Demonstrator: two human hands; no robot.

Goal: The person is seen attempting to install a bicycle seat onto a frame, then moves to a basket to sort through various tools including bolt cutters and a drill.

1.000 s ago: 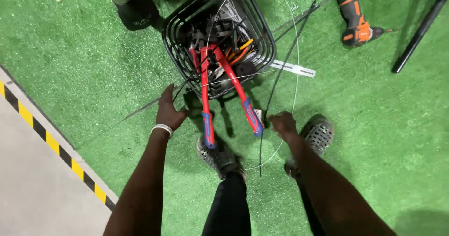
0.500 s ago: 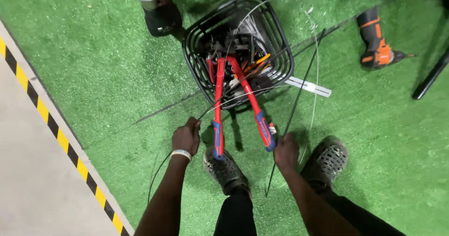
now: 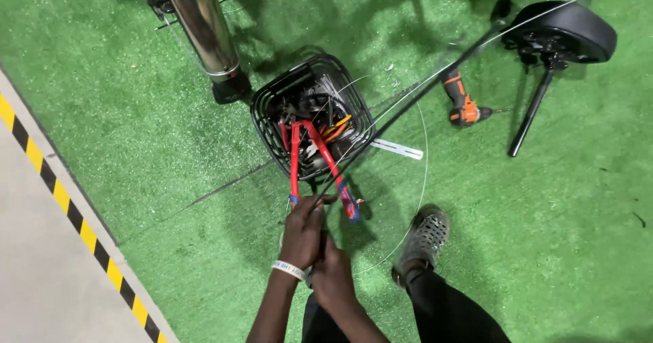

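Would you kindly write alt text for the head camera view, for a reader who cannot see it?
Seen from above, a person's left hand and right hand meet around a long dark cable on green turf. Ahead stands a black wire basket holding red-handled bolt cutters. An orange drill and a bicycle saddle lie to the right.

hands 2 (image 3: pixel 303 234) | basket 1 (image 3: pixel 269 115) | drill 1 (image 3: pixel 460 101) | stool 1 (image 3: pixel 568 30)

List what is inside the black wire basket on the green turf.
Inside the black wire basket: red-handled bolt cutters with blue grips sticking out over the rim, orange-handled tools, and tangled thin wires. Whatever lies beneath this pile is covered and cannot be made out.
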